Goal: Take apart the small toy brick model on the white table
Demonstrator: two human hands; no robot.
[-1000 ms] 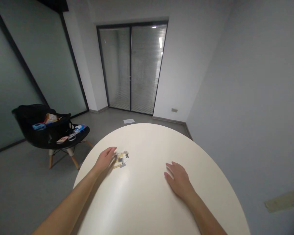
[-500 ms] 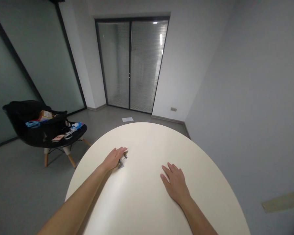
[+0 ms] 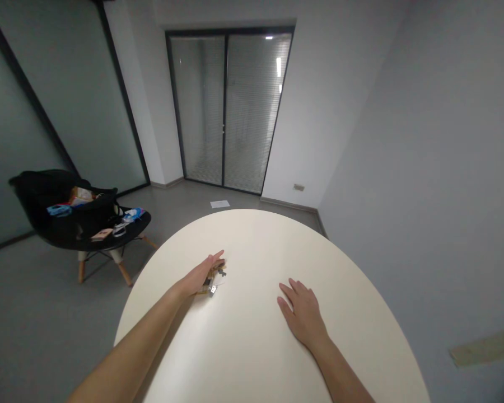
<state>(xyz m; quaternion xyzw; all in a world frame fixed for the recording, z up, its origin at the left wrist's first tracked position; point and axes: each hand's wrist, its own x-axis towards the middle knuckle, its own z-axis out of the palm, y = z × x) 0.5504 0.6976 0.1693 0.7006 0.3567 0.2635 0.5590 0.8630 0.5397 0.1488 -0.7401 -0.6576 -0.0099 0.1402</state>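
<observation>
Left hand (image 3: 195,279) lies against small pieces (image 3: 212,289), grasp unclear; right hand (image 3: 304,314) rests released; blue packet (image 3: 133,215) unreadably blurred.

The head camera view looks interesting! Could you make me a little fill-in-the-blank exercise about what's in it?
1. The small pieces are closer to the left hand than to the ____ hand.
2. In the picture, the black chair stands to the ____ of the table.
3. The white sheet beyond the table lies on the ____.

Missing words: right; left; floor.
</observation>
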